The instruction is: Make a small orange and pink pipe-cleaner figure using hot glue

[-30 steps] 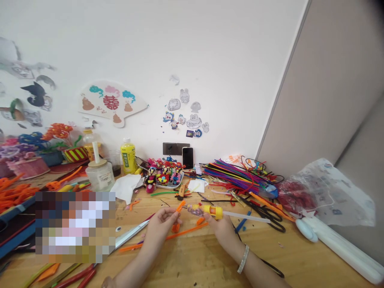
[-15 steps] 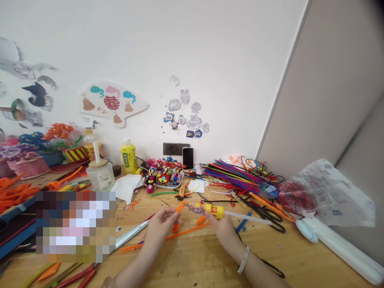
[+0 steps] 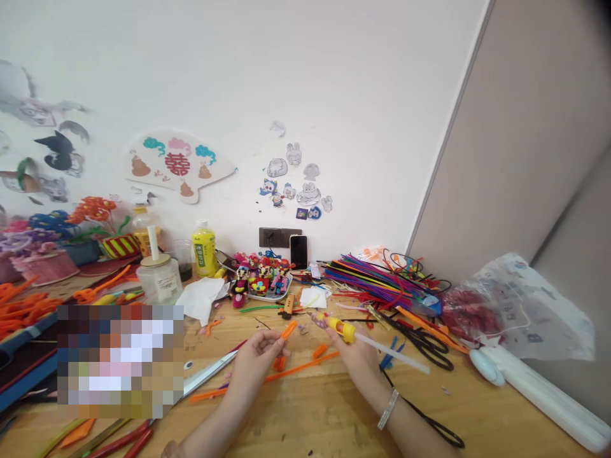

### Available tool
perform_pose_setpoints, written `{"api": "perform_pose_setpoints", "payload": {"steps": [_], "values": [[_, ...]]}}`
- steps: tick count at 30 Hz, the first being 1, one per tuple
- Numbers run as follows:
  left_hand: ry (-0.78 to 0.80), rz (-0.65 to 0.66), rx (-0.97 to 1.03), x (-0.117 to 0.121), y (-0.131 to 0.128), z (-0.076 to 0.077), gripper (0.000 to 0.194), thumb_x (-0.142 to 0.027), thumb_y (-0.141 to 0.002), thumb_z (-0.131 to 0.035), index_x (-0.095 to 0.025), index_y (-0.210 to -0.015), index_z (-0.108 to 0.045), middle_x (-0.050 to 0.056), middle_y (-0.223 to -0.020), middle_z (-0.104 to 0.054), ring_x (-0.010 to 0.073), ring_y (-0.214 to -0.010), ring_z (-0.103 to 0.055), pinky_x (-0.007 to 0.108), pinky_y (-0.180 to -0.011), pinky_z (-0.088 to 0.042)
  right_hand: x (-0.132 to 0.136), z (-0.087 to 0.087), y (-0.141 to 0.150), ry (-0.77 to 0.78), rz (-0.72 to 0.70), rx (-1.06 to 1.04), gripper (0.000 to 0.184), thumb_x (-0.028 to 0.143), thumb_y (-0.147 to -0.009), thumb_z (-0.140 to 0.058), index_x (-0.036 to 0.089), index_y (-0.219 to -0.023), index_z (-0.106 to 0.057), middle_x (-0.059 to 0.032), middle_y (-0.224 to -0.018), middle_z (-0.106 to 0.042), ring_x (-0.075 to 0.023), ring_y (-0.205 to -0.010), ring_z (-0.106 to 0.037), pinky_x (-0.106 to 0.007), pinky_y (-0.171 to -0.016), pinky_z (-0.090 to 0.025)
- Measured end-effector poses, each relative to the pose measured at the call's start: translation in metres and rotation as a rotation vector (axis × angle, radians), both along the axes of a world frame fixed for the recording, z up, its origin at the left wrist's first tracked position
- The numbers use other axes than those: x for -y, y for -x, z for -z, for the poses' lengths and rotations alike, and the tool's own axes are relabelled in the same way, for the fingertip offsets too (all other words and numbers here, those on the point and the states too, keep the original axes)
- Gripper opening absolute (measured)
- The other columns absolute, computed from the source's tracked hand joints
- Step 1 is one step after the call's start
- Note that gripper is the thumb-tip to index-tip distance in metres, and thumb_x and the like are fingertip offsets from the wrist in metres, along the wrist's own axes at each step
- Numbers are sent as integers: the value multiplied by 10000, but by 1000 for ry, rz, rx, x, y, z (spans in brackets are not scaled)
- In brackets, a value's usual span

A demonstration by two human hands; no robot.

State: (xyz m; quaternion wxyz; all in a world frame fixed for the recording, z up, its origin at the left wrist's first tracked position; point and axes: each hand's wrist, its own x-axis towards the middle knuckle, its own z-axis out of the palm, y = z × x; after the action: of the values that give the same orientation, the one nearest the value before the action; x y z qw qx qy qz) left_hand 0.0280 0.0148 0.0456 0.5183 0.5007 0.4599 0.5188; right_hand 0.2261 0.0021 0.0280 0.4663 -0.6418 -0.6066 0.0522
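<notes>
My left hand (image 3: 258,357) is closed in a pinch on a short orange pipe cleaner piece (image 3: 287,329) that sticks up from its fingertips. My right hand (image 3: 359,357) is closed round a yellow glue gun (image 3: 340,326) with a clear glue stick (image 3: 394,355) trailing out to the right. The gun's tip points left, a short way from the orange piece. A long orange pipe cleaner (image 3: 296,368) and small orange bits lie on the wooden table (image 3: 329,413) below both hands. A bracelet (image 3: 387,409) sits on my right wrist.
A pile of coloured pipe cleaners (image 3: 377,275) and black scissors (image 3: 429,346) lie at the right. Small figures on a tray (image 3: 261,283), a phone (image 3: 298,251), a yellow bottle (image 3: 203,248) and a jar (image 3: 158,278) stand along the wall. Large scissors (image 3: 210,374) lie left of my hands.
My right hand has turned the glue gun, so its tip now sits higher and farther right and the glue stick slopes down to the right. The left hand has stayed put.
</notes>
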Motion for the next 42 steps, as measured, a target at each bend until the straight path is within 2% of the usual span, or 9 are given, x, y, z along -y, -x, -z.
{"api": "perform_pose_setpoints", "payload": {"steps": [4,9,15,19,21,24,28,34,42], "values": [[17,9,16,2,-1,-3,304,-421,-505,-696,-182,-627,-553,-4,-491,-657,173,-530,-620,259,-527,-451,-6,-1,-14,38,68,439,159,289,-759,-502,161,-738,-595,-84,-764,-594,-238,-810,-498,-322,-745,-359],[21,15,12,4,-1,-5,312,-427,-512,-691,-181,-643,-552,-4,-489,-653,169,-514,-607,254,-512,-427,-11,6,-25,226,207,530,178,157,-676,-525,102,-833,-587,-151,-887,-568,-278,-884,-463,-348,-765,-334],[14,42,15,-3,0,3,297,-405,-510,-697,-179,-644,-558,5,-480,-663,160,-517,-603,260,-569,-438,-19,9,-33,222,96,290,336,86,-564,-526,147,-890,-581,-100,-942,-565,-262,-932,-463,-356,-820,-347],[-8,111,-2,-2,-2,4,284,-407,-532,-691,-181,-633,-554,3,-476,-662,151,-499,-592,248,-543,-427,-13,0,-18,56,-251,-105,222,133,-679,-485,167,-864,-604,-71,-917,-615,-207,-904,-537,-336,-830,-395],[-8,164,-25,1,-3,2,281,-411,-540,-689,-182,-622,-548,-2,-464,-657,143,-479,-582,242,-524,-413,-6,-6,-5,82,-434,-341,224,249,-753,-487,157,-919,-605,-79,-909,-639,-196,-849,-584,-335,-788,-440],[2,260,-39,5,-5,0,300,-419,-536,-693,-178,-629,-542,-8,-464,-657,142,-481,-585,247,-543,-413,4,-11,11,133,-574,-480,252,316,-748,-546,161,-929,-627,-80,-937,-649,-203,-871,-593,-329,-779,-458],[-2,322,-55,6,-8,3,291,-408,-567,-677,-172,-655,-531,-17,-461,-654,139,-489,-578,251,-562,-405,9,-12,16,155,-577,-463,201,331,-718,-594,165,-806,-663,-61,-834,-663,-196,-779,-603,-309,-723,-468],[-24,304,-79,7,-9,4,246,-378,-605,-653,-173,-659,-528,-22,-464,-655,131,-484,-561,249,-567,-388,3,-9,13,222,-587,-549,187,335,-661,-646,155,-715,-635,-29,-687,-639,-167,-660,-587,-286,-644,-463],[-28,340,-68,3,-7,7,300,-421,-576,-672,-168,-660,-534,-22,-460,-647,134,-482,-563,249,-562,-387,5,-9,16,282,-667,-697,278,385,-630,-677,150,-757,-600,-23,-696,-622,-150,-667,-576,-283,-653,-452]]}}
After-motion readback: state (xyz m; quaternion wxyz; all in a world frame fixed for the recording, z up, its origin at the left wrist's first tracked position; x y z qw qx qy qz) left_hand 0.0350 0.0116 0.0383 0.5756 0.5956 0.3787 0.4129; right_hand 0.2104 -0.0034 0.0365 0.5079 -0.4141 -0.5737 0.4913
